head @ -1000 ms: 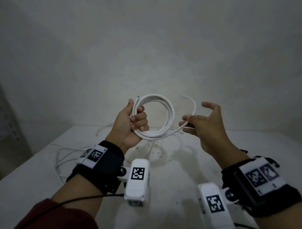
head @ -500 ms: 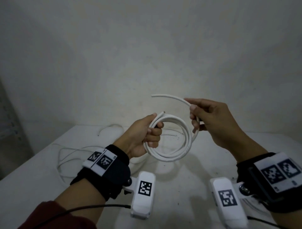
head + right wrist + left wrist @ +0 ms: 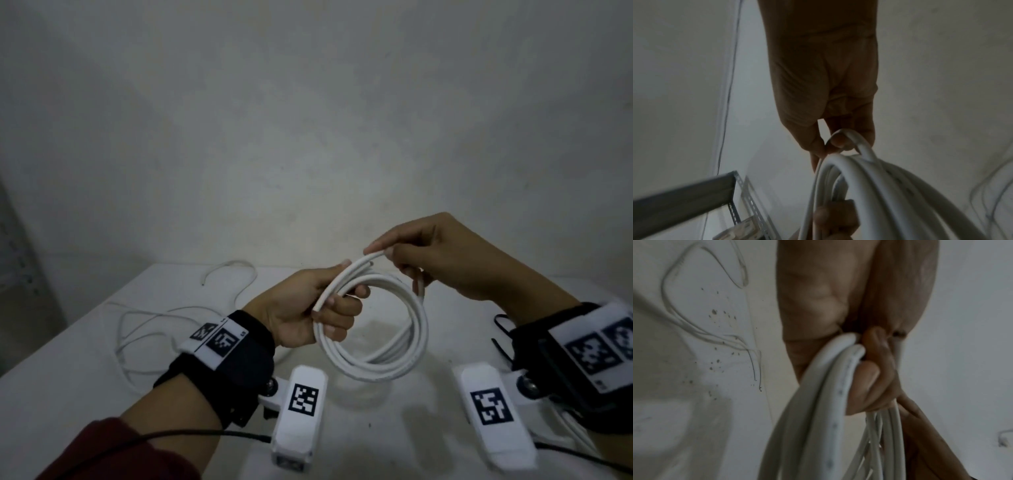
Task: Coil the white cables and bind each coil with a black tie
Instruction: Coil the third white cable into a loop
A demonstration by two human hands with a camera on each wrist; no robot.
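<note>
Coiling nearly done: white cable coil (image 3: 373, 329) held mid-air above table (image 3: 85, 394), left hand (image 3: 308, 308) gripping its 9 o'clock side, right hand (image 3: 442, 260) pinching the tail end at 12. No tie on it yet; black ties (image 3: 501, 337) at 3 o'clock, loose cables (image 3: 137, 329) at 9 uncoiled.

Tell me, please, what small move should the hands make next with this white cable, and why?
Probably the right hand should lay the loose cable end it pinches against the coil, under the left hand fingers. The coil looks fully wound and no tie is on it yet; black ties seem to lie by the right wrist.
</note>
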